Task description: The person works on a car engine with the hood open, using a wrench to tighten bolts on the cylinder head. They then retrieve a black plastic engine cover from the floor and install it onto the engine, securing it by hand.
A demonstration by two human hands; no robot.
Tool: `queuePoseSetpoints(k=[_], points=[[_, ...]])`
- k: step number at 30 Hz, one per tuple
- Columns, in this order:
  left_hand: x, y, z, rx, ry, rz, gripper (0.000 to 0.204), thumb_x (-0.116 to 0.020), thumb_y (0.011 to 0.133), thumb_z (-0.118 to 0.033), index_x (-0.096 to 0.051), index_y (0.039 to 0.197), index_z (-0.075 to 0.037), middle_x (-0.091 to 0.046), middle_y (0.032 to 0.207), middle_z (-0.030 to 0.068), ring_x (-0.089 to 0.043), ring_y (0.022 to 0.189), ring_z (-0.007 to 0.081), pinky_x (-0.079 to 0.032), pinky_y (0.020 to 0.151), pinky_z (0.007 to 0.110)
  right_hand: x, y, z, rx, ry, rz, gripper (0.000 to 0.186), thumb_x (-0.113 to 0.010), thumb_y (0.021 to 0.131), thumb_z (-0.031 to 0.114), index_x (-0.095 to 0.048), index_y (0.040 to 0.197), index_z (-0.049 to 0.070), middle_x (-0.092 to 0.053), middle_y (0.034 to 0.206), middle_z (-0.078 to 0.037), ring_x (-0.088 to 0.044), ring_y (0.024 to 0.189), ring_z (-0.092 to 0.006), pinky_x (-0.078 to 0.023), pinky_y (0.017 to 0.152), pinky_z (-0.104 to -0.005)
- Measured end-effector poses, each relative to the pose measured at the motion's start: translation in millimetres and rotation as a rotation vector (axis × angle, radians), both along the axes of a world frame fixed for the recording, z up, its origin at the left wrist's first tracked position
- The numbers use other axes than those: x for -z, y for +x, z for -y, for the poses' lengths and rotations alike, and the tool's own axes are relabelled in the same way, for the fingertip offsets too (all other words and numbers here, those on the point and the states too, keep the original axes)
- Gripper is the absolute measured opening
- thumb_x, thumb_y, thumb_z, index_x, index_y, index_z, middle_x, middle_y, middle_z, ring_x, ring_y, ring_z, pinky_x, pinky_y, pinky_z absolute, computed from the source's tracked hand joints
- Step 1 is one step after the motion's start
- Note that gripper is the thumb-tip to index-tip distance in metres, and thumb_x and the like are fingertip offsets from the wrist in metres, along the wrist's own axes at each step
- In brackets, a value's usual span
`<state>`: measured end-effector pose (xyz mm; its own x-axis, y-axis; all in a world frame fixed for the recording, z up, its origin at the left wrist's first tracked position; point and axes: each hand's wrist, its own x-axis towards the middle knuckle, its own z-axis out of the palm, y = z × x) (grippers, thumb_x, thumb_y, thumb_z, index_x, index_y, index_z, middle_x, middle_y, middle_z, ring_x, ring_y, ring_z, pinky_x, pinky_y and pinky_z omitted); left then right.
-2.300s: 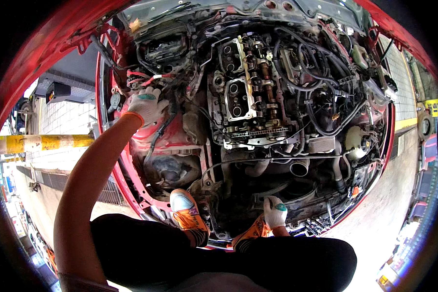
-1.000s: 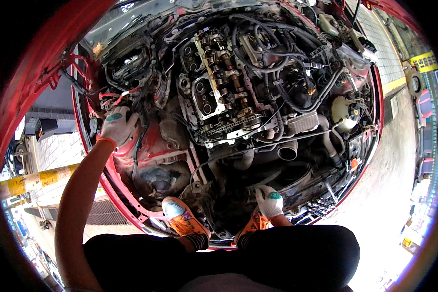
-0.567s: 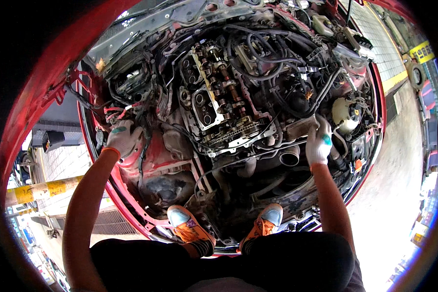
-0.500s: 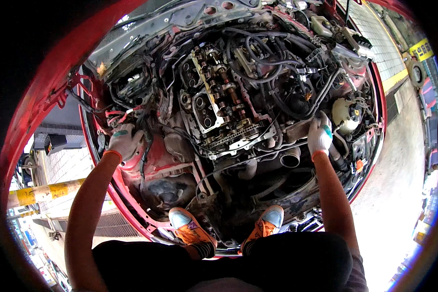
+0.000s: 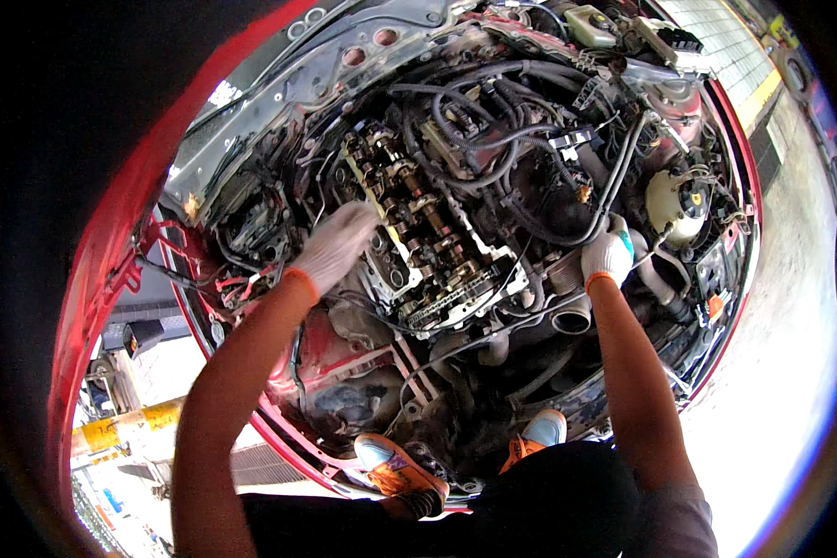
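Exposed cylinder head (image 5: 418,246) with its cover off, camshafts and chain visible, lying at the centre of the engine bay (image 5: 493,223); its long axis runs diagonally from upper left to lower right in the head view, the chain end toward the lower right. Left hand (image 5: 337,244), in a white glove with an orange cuff, rests flat with fingers loosely spread on the head's left edge, gripping nothing. Right hand (image 5: 607,256), gloved alike, is closed around a black hose (image 5: 567,237) to the right of the head; the two hands are well apart. A pale coolant reservoir (image 5: 674,200) sits further right. Red bodywork (image 5: 112,270) frames the bay. Orange shoes (image 5: 395,470) stand on the lower front structure. Beyond, a pale concrete floor (image 5: 781,391) in daylight.
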<state>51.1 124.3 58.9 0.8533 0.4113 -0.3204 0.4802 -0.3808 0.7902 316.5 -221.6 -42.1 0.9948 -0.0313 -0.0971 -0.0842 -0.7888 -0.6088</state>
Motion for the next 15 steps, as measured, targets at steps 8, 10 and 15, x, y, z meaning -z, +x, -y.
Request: queuePoseSetpoints(k=[8,10,15], points=[[36.0,183.2,-37.9,-0.245,0.634,-0.192,0.073,-0.067,0.09,-0.035,-0.046,0.153,-0.006,-0.052,0.152,0.0233,-0.054,0.137,0.0393,-0.042,0.115,0.043,-10.2,-0.2,-5.9,0.089,0.074,-0.067,0.031,-0.055,0.101,0.033,-0.073,0.114,0.011,-0.074,0.102,-0.023,-0.073,0.094,-0.0392,-0.055,0.083,-0.044],[37.5,198.3,-57.0,-0.216,0.553,-0.323,0.087,-0.07,0.086,-0.04,-0.036,0.159,-0.006,-0.057,0.147,0.0248,-0.058,0.131,0.0408,-0.046,0.111,0.043,-13.8,-1.4,-7.3,0.076,0.039,-0.052,0.03,-0.056,0.101,0.032,-0.073,0.113,0.01,-0.074,0.101,-0.023,-0.073,0.093,-0.0392,-0.055,0.083,-0.044],[45.3,208.3,-82.8,-0.075,0.518,-0.474,0.099,-0.069,0.084,-0.052,-0.029,0.161,-0.004,-0.062,0.138,0.027,-0.062,0.126,0.041,-0.049,0.103,0.043,-16.2,-1.0,-11.8,0.068,0.004,-0.032,0.029,-0.056,0.1,0.031,-0.074,0.112,0.01,-0.074,0.101,-0.022,-0.072,0.093,-0.0392,-0.055,0.083,-0.0439]])
